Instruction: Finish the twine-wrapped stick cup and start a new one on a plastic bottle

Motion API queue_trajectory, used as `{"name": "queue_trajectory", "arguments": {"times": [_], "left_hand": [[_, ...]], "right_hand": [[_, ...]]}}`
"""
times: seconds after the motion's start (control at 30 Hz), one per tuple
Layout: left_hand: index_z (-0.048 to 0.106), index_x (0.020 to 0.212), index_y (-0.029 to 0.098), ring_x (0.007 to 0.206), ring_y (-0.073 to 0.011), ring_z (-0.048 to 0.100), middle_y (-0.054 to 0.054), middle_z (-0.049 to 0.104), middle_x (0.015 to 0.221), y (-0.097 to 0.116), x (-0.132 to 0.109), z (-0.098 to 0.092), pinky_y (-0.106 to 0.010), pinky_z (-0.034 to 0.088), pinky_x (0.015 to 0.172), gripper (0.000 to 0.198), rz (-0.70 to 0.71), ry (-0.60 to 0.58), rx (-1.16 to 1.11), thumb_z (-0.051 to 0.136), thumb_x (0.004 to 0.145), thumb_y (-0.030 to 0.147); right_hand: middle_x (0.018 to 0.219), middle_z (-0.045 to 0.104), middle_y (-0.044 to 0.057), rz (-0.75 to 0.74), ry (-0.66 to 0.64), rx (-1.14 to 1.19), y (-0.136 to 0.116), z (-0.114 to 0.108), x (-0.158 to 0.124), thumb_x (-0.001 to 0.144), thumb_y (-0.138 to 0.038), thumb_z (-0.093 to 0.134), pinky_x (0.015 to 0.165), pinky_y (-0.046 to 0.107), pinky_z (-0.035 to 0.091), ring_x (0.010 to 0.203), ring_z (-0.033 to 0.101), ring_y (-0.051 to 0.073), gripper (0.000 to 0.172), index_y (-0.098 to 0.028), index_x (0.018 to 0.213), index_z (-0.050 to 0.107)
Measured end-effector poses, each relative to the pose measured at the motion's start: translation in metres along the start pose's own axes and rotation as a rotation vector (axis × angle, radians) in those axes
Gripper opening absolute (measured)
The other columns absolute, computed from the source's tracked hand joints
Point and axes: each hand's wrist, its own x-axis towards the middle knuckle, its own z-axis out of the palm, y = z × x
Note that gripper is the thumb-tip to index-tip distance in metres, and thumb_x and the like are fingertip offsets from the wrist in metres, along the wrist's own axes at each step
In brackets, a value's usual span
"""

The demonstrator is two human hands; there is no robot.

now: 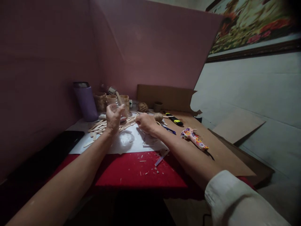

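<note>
My left hand [113, 118] is closed around a clear plastic container [122, 118], raised over the white paper. A wooden craft stick [119, 98] stands tilted against the container, just above my thumb. Close by on the right, my right hand [146, 122] has its fingers pinched together; whatever they hold is hidden. Loose craft sticks [100, 126] lie in a heap behind and beside my left hand. Past my right hand are a ball of twine [158, 117] and a blue cutter [169, 129].
A purple tumbler [86, 102] and stick-covered cups [100, 101] stand back left. A dark phone-like slab [68, 141] lies left. Rightward are a yellow-black utility knife [173, 118] and a flowered glue gun [194, 138]. A glue stick [162, 158] and scraps litter the red cloth [113, 171].
</note>
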Motion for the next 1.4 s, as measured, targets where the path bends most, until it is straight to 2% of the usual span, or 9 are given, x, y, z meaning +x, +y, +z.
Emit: {"name": "queue_trajectory", "arguments": {"times": [0.27, 0.47, 0.63, 0.73, 0.8, 0.9, 0.97, 1.17, 1.4], "left_hand": [[0.048, 0.102, 0.021, 0.059, -0.0138, 0.061, -0.001, 0.062, 0.082, 0.006, -0.004, 0.001, -0.024, 0.049, 0.051, 0.053, -0.124, 0.029, -0.068, 0.081, 0.066, 0.04], [0.049, 0.104, 0.02, 0.06, -0.0136, 0.062, -0.002, 0.064, 0.085, 0.008, -0.009, 0.001, -0.024, 0.049, 0.051, 0.047, -0.179, 0.028, 0.004, 0.079, 0.072, 0.039], [0.05, 0.106, 0.021, 0.065, -0.0149, 0.064, -0.004, 0.064, 0.09, 0.009, -0.009, 0.001, -0.024, 0.05, 0.054, 0.05, -0.179, 0.021, 0.0, 0.08, 0.072, 0.041], [0.049, 0.105, 0.021, 0.066, -0.0158, 0.064, -0.004, 0.063, 0.093, 0.011, -0.01, 0.001, -0.026, 0.052, 0.053, 0.05, -0.231, -0.016, -0.046, 0.079, 0.071, 0.043], [0.051, 0.1, 0.02, 0.068, -0.0166, 0.063, -0.004, 0.061, 0.093, 0.014, -0.014, 0.001, -0.028, 0.053, 0.052, 0.046, -0.29, -0.077, -0.098, 0.078, 0.07, 0.042], [0.055, 0.094, 0.018, 0.069, -0.0171, 0.063, -0.005, 0.06, 0.093, 0.017, -0.022, 0.004, -0.029, 0.054, 0.05, 0.042, -0.386, -0.209, -0.163, 0.078, 0.067, 0.04], [0.058, 0.094, 0.017, 0.067, -0.0172, 0.062, -0.006, 0.061, 0.093, 0.018, -0.029, 0.007, -0.029, 0.054, 0.049, 0.042, -0.456, -0.301, -0.165, 0.079, 0.065, 0.039], [0.062, 0.097, 0.013, 0.068, -0.0186, 0.064, -0.01, 0.065, 0.087, 0.017, -0.042, 0.008, -0.031, 0.056, 0.056, 0.039, -0.618, -0.511, -0.16, 0.076, 0.071, 0.038], [0.066, 0.1, 0.015, 0.074, -0.0193, 0.062, -0.011, 0.066, 0.092, 0.016, -0.048, 0.008, -0.032, 0.057, 0.058, 0.035, -0.612, -0.646, -0.176, 0.075, 0.076, 0.038]], "right_hand": [[0.119, 0.072, 0.013, -0.054, -0.039, -0.135, 0.007, 0.009, 0.049, 0.09, -0.017, 0.051, 0.084, 0.035, 0.05, 0.111, 0.065, 0.029, 0.032, -0.021, 0.112, 0.074], [0.112, 0.072, 0.015, -0.174, -0.098, -0.038, 0.012, 0.023, 0.066, 0.086, -0.01, 0.056, 0.089, 0.033, 0.048, 0.113, 0.062, 0.027, 0.023, -0.018, 0.092, 0.076], [0.11, 0.072, 0.015, -0.121, 0.023, 0.19, 0.02, 0.018, 0.068, 0.084, -0.009, 0.057, 0.093, 0.035, 0.046, 0.115, 0.06, 0.027, 0.018, -0.017, 0.079, 0.071], [0.105, 0.072, 0.011, 0.024, 0.183, 0.398, 0.027, 0.004, 0.062, 0.089, -0.011, 0.051, 0.087, 0.035, 0.049, 0.107, 0.064, 0.025, 0.018, -0.019, 0.09, 0.067], [0.095, 0.073, 0.009, 0.125, 0.257, 0.565, 0.03, -0.004, 0.05, 0.092, -0.016, 0.046, 0.074, 0.031, 0.052, 0.089, 0.069, 0.021, 0.017, -0.019, 0.094, 0.063], [0.082, 0.072, 0.007, 0.198, 0.279, 0.812, 0.033, -0.013, 0.021, 0.094, -0.022, 0.045, 0.053, 0.025, 0.049, 0.065, 0.068, 0.016, 0.012, -0.018, 0.093, 0.057], [0.078, 0.072, 0.006, 0.211, 0.281, 0.93, 0.034, -0.014, 0.0, 0.092, -0.025, 0.049, 0.047, 0.022, 0.047, 0.058, 0.065, 0.014, 0.008, -0.019, 0.096, 0.053], [0.06, 0.064, -0.006, 0.246, 0.354, 1.559, 0.035, -0.011, -0.025, 0.069, -0.027, 0.072, 0.037, 0.016, 0.038, 0.044, 0.056, 0.01, 0.041, -0.021, 0.102, 0.048], [0.066, 0.061, -0.006, 0.144, 0.364, 1.629, 0.029, -0.008, -0.023, 0.065, -0.03, 0.076, 0.036, 0.019, 0.04, 0.046, 0.059, 0.01, 0.038, -0.019, 0.096, 0.058]]}}
